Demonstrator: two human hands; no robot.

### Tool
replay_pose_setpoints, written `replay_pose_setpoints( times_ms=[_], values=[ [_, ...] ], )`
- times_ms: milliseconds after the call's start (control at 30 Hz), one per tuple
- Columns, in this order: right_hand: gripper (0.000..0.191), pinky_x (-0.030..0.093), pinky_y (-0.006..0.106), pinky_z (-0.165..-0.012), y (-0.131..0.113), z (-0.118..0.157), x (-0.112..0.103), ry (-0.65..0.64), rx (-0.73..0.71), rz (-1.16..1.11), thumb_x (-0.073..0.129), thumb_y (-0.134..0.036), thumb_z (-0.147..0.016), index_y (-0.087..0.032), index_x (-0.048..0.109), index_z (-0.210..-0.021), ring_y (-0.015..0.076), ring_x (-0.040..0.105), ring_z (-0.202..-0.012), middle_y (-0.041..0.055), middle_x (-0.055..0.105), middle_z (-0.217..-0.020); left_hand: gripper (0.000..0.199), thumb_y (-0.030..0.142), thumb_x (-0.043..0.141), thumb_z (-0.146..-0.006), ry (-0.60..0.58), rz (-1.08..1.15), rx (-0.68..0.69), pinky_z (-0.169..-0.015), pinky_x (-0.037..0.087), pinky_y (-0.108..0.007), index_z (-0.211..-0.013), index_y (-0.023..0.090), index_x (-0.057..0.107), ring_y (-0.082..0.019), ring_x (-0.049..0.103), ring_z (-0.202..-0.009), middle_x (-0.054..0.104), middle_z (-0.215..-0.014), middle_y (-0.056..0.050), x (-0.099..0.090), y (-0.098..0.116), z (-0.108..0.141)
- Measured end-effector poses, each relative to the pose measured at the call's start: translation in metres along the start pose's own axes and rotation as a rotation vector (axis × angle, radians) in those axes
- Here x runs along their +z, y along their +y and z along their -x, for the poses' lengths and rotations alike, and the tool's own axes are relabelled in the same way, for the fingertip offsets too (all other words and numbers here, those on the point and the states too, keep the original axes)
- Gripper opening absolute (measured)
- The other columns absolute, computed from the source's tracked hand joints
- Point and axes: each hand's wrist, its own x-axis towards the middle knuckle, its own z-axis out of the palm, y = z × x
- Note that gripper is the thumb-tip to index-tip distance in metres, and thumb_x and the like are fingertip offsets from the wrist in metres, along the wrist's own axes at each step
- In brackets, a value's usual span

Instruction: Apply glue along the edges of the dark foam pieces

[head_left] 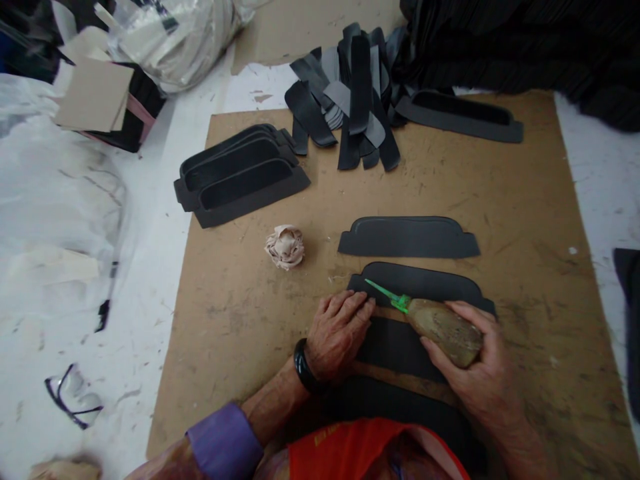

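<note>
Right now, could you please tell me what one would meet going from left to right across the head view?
Eyeglasses, crumpled ball, left hand, green-nozzled bottle held in the right hand, dark piece at the right edge.

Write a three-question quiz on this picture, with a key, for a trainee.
1. Which hand holds the bottle with the green nozzle?
2. True or false: the left hand is holding the crumpled ball.
3. Where do the glasses lie?
A) On the white surface, left of the brown board
B) On top of the crumpled ball
C) Under the bottle

Key:
1. The right hand.
2. False; the crumpled ball lies on the board.
3. A.
</note>
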Motion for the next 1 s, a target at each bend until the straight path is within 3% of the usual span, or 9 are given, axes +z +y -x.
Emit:
replay_pose_setpoints(
  times_ms=[467, 1000],
  values=[
    [0.05, 0.048, 0.041, -0.083, -0.007, -0.011, 0.002, 0.027, 0.039, 0.046, 0.068, -0.029, -0.069, -0.021, 0.048, -0.113, 0.0247, 0.056, -0.097, 0.0086, 0.056, -0.104, 0.04, 0.027, 0.047, -0.088, -0.051, -0.025, -0.033, -0.088, 0.034, -0.038, -0.128, 0.023, 0.045, -0.021, 0.045, -0.105, 0.056, -0.113, -0.005, 0.0, 0.003, -0.006],
    [0.045, 0.047, 0.044, -0.085, -0.006, -0.009, 0.0, 0.078, 0.151, 0.103, 0.066, -0.033, -0.07, -0.022, 0.05, -0.111, 0.0249, 0.057, -0.097, 0.0076, 0.057, -0.105, 0.044, 0.026, 0.051, -0.084, -0.032, -0.043, -0.048, -0.087, 0.035, -0.042, -0.128, 0.028, 0.047, -0.023, 0.045, -0.1, 0.054, -0.108, -0.007, 0.004, 0.003, -0.01]
  ],
)
